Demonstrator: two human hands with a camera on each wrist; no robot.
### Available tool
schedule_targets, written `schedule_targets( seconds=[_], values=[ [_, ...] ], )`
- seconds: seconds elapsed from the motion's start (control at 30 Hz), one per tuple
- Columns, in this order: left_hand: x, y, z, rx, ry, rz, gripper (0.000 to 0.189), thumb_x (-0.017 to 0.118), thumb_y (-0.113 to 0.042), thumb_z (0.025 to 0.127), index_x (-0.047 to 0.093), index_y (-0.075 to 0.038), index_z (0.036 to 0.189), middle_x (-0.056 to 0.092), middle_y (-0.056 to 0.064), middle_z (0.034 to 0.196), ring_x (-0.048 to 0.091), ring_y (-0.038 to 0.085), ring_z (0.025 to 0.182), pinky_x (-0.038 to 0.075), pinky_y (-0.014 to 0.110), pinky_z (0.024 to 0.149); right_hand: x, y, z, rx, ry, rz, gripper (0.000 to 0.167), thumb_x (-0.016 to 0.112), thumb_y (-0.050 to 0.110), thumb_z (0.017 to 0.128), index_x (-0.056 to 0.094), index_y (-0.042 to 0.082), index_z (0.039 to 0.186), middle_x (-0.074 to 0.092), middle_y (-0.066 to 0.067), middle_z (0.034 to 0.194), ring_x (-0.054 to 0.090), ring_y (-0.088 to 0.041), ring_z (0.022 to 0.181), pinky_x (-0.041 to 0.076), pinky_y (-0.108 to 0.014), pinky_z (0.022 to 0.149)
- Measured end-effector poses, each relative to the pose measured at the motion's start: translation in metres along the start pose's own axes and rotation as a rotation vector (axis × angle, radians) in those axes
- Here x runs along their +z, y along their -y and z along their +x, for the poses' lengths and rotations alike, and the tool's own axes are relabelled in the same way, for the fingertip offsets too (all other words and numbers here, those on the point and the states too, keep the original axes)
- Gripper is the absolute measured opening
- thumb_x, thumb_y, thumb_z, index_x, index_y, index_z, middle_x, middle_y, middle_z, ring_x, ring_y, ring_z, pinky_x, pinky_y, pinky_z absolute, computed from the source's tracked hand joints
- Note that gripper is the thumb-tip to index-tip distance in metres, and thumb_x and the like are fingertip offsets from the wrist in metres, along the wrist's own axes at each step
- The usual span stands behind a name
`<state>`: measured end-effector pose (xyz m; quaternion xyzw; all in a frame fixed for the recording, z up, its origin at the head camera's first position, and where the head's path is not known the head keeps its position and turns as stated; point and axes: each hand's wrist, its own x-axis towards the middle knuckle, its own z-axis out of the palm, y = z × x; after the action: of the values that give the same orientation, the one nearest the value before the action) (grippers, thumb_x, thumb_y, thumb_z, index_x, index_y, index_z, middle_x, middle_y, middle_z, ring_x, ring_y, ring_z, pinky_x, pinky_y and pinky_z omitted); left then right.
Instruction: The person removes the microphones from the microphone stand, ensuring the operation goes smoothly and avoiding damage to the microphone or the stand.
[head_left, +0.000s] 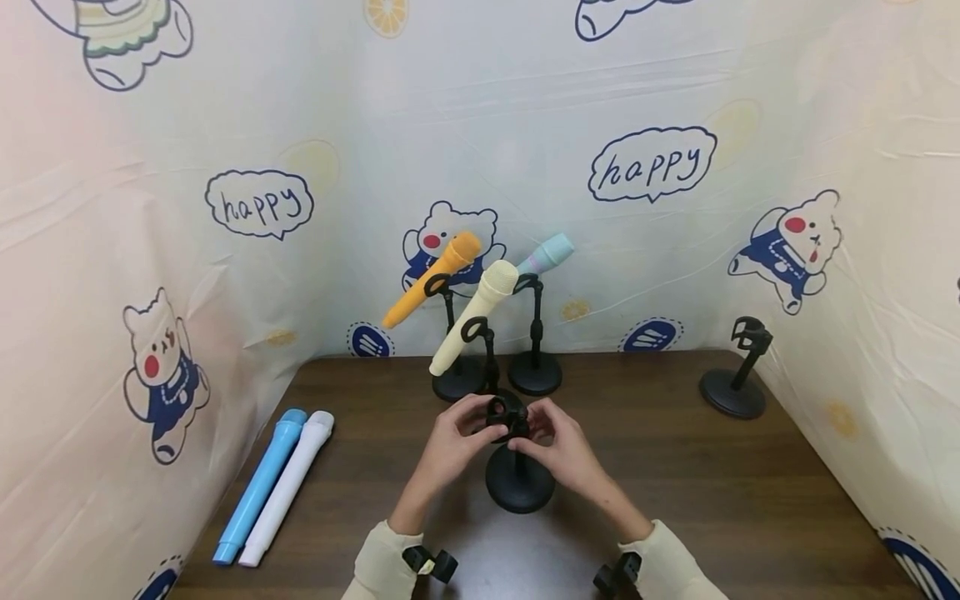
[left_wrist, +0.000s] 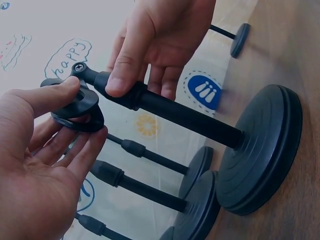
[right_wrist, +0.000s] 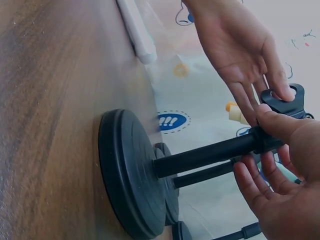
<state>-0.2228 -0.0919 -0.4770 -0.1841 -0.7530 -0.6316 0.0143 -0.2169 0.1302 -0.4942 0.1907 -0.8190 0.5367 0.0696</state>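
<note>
A black desk microphone stand [head_left: 520, 483] stands upright on its round base at the middle of the table. My left hand [head_left: 453, 440] pinches the clip [left_wrist: 75, 107] at its top, thumb on one side and fingers on the other. The right hand [head_left: 561, 446] holds the collar [right_wrist: 262, 140] of the same stand's pole, just below the clip's joint. No microphone sits in this clip. Right behind it, a cream microphone [head_left: 474, 317] leans in another stand's clip.
An orange microphone [head_left: 431, 279] and a light blue one [head_left: 549, 254] rest in stands at the back. One bare stand [head_left: 733, 392] is at the back right. A blue microphone [head_left: 260, 487] and a white one [head_left: 288, 490] lie side by side at the left.
</note>
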Motion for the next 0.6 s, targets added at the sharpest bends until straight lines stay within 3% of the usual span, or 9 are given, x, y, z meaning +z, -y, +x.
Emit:
schedule_targets(
  seconds=[0.27,0.43,0.6],
  values=[
    [-0.0014,0.0003,0.0004,0.005,0.002,-0.006,0.040,0.084,-0.015,0.093,0.072,-0.012,0.132,0.071,0.012,0.126,0.071,0.030,0.121,0.056,0.046,0.110,-0.0074,0.0035,-0.0032,-0.108,0.106,0.090,0.040,0.072,-0.002,0.098,0.065,0.010,0.136,0.073,-0.011,0.130,0.071,-0.031,0.121,0.055,-0.051,0.109],
    [-0.0016,-0.0003,0.0007,0.012,0.002,-0.002,0.042,0.084,-0.016,0.094,0.071,-0.010,0.133,0.070,0.012,0.126,0.070,0.029,0.122,0.056,0.045,0.110,-0.0085,0.0040,-0.0028,-0.127,0.087,0.091,0.039,0.072,-0.004,0.097,0.068,0.010,0.134,0.075,-0.011,0.125,0.073,-0.029,0.115,0.058,-0.050,0.105],
    [-0.0009,0.0018,0.0011,0.022,0.012,-0.005,0.043,0.083,-0.014,0.094,0.070,-0.009,0.134,0.070,0.015,0.127,0.070,0.031,0.122,0.056,0.046,0.110,-0.0047,0.0024,-0.0025,-0.161,0.019,0.044,0.034,0.080,0.000,0.093,0.073,0.009,0.124,0.074,-0.009,0.115,0.074,-0.026,0.105,0.063,-0.050,0.094]
  ],
)
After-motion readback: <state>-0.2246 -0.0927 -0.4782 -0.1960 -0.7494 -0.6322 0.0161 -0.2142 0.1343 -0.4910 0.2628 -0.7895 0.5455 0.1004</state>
